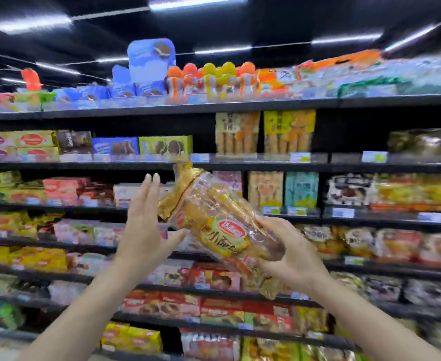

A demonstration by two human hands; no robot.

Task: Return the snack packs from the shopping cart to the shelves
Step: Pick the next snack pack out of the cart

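— What have you got in front of you?

— I'm facing the shelves [240,166], dark tiers packed with boxed and bagged snacks, everything smeared by motion blur. The snack pack [222,225] is up in the air in the middle of the view, near me and in front of the middle tiers, not resting on any shelf. It's a clear bag of golden-brown buns with gold crimped ends and a red oval logo on a yellow label, tilted so one end points up and left, the other down and right.

— Who's holding it?

— My right hand [291,255] grasps the lower right end, fingers wrapped under and around the bag. My left hand [142,230] is spread wide, fingers straight and pointing up; only the thumb reaches toward the bag's left side, and I can't tell whether it touches.

— Anything behind it?

— Two tall yellow biscuit packs [265,132] stand on the shelf above the bag, with price tags [300,157] along that shelf's edge. Far up on the top tier sits a blue cookie display [150,61].
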